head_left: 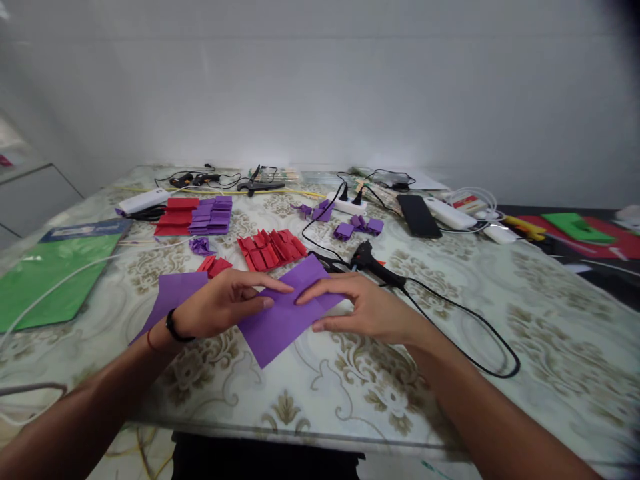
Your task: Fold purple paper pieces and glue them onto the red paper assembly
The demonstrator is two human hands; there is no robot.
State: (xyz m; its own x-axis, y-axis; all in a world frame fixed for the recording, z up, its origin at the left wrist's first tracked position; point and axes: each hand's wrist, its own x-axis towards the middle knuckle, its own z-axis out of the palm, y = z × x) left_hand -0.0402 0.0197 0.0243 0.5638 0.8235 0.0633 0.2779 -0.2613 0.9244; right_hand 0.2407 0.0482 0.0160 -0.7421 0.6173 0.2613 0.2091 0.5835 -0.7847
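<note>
A creased purple paper sheet [280, 327] lies at a slant in front of me, under both hands. My left hand [225, 300] reaches over it from the left, index finger and thumb stretched out on its upper face, other fingers curled. My right hand [360, 303] has its fingers on top of the sheet and its thumb at the near right edge, holding that side. Another purple sheet [167, 293] lies partly behind my left wrist. Just beyond are folded red paper pieces [270, 249] in rows and a small red piece [215, 266].
Behind my right hand lies a black glue gun [370, 260], its cord looping right. Red folded strips [177, 217] and purple ones [213, 215] sit further back, near a power strip [347, 203] and a phone [419, 216]. Green paper packs [65, 267] lie left.
</note>
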